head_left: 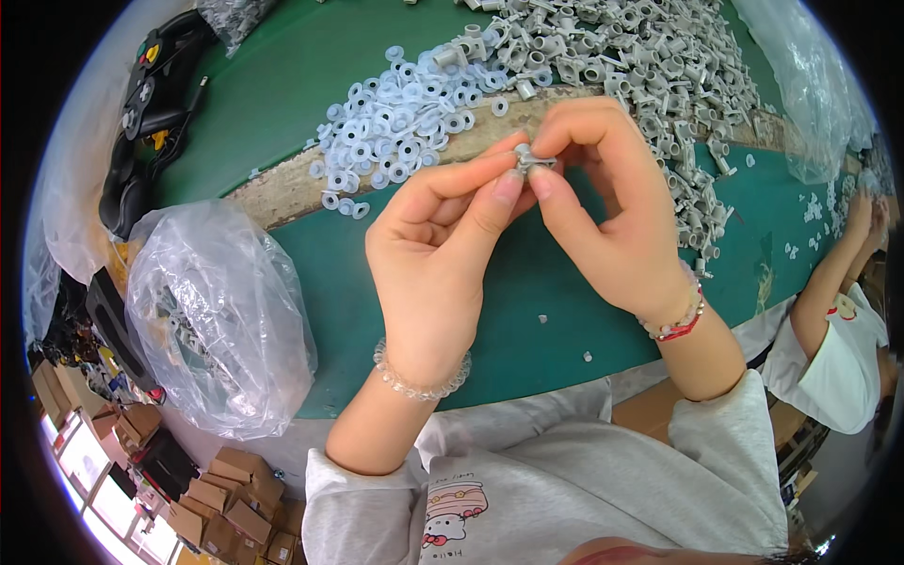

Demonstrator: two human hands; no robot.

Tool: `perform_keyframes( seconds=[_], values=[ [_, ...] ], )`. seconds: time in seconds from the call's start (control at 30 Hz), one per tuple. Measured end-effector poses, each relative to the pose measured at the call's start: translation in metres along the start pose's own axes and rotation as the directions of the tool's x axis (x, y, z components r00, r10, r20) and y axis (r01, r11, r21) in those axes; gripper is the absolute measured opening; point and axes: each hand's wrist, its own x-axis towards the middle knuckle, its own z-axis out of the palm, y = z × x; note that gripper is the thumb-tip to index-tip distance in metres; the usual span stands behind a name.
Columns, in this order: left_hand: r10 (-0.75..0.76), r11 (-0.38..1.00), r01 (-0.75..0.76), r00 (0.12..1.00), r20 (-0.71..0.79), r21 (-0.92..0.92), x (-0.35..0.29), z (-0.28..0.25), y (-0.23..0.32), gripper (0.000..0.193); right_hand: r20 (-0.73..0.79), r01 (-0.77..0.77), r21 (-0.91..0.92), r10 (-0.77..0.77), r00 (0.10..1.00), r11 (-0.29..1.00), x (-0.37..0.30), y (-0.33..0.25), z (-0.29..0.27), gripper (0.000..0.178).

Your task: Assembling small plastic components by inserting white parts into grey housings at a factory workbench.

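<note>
A small grey plastic fitting [529, 162] is pinched between both hands over the green table. My left hand [435, 231] grips its left side between thumb and forefinger, the other fingers curled in. On its other side, the thumb and fingertips of my right hand [617, 202] hold it too. The fingertips hide much of the fitting, so its exact kind cannot be made out. Just beyond my left hand lies a pile of translucent bluish washers [391, 127]. A large heap of grey plastic fittings [650, 66] spreads beyond and beside my right hand.
A clear plastic bag [226, 320] holding parts sits at the left. Behind it lies a black game controller [141, 122]. Another plastic bag [805, 85] hangs at the far right, near a co-worker's hands [866, 217]. Cardboard boxes [231, 499] are stacked at lower left.
</note>
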Motion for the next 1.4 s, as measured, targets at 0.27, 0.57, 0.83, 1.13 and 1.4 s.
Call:
perform_keyframes(
  seconds=[0.27,0.57,0.83,1.13,1.4],
  values=[
    [-0.043,0.999,0.043,0.999,-0.002,0.031,-0.002,0.003,0.006,0.017,-0.091,0.035,-0.031,-0.037,0.995,0.999,-0.002,0.0,0.004,0.013],
    [0.023,0.993,-0.03,0.998,0.057,0.116,-0.004,0.002,0.006,0.018,0.087,-0.301,0.421,0.292,0.952,0.856,-0.003,-0.009,-0.008,0.007],
    [0.015,0.99,-0.017,1.0,0.01,0.142,-0.005,0.003,0.011,0.015,0.114,-0.272,0.334,0.248,0.962,0.903,-0.002,-0.012,-0.01,0.014],
    [0.026,0.98,-0.044,0.996,0.091,0.193,-0.003,0.003,0.014,0.015,0.088,-0.212,0.2,0.198,0.976,0.957,-0.001,-0.017,-0.015,0.01],
    [-0.038,0.979,0.021,0.996,0.078,0.204,-0.001,0.0,0.015,0.014,0.069,-0.218,0.224,0.208,0.976,0.95,-0.003,-0.018,-0.013,0.009]
  ],
)
